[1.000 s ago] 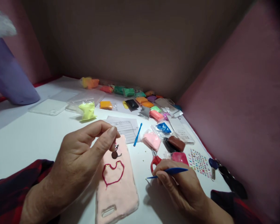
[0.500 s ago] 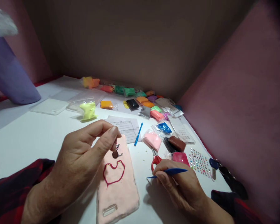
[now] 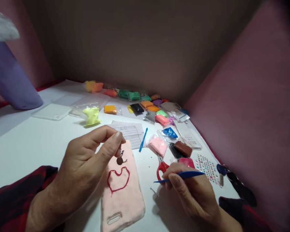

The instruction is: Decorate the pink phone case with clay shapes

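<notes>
A phone case (image 3: 125, 206) covered in pale pink clay lies on the white table, with a dark red heart-like outline (image 3: 120, 188) and a brown round piece (image 3: 120, 160) on it. Over its upper left part is my left hand (image 3: 87, 170), thumb and forefinger pinched together; whatever may be between them is too small or hidden. To the right of the case, my right hand (image 3: 190, 193) grips a blue clay modelling tool (image 3: 187, 174) like a pen. The tool's thin tip points left above the table. Red-handled scissors (image 3: 161, 167) lie just behind that hand, partly covered.
A second blue tool (image 3: 143, 140) lies beyond the case near a printed paper (image 3: 129, 130). Bagged clay packs, such as pink (image 3: 157, 145) and brown (image 3: 183, 148), spread behind. A rhinestone sheet (image 3: 209, 169) lies right. A yellow clay pack (image 3: 91, 116) and clear case (image 3: 52, 111) sit left.
My right hand has shifted slightly right, with the blue tool lifted and its tip a little higher off the table. My left hand stays pinched in nearly the same place.
</notes>
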### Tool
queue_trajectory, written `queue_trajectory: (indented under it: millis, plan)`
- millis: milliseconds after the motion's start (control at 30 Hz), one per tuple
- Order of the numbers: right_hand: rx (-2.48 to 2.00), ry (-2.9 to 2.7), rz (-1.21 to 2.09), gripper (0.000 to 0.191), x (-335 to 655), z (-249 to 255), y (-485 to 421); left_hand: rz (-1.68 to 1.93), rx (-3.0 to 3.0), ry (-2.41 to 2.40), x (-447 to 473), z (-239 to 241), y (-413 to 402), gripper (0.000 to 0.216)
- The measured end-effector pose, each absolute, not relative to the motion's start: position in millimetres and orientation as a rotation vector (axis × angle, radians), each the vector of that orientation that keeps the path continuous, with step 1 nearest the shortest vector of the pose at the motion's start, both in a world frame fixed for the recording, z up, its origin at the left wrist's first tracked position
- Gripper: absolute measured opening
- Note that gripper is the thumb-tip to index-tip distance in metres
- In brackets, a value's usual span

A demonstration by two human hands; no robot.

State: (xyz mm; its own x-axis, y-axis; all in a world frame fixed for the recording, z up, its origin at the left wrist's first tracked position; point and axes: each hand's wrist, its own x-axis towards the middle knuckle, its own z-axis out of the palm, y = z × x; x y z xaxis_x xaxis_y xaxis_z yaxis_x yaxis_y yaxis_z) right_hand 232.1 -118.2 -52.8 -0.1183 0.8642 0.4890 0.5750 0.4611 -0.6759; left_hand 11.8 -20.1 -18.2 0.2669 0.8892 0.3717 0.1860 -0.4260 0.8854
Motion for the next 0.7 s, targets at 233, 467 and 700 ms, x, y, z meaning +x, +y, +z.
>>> queue_trajectory:
  millis: [233,467,700]
  plan:
    - [-1.202,-1.564,0.479,0.022,217.5,-54.9,-107.5,1.182,1.718,0.921,12.3,-17.6,-17.0,0.033]
    - [-1.205,-1.580,0.450,0.026,183.3,-37.4,-82.7,1.181,1.688,0.928,11.4,-21.3,-13.7,0.029]
    - [-1.163,-1.607,0.440,0.027,163.0,-34.1,-56.3,1.217,1.623,0.979,12.6,-29.2,-5.9,0.033]
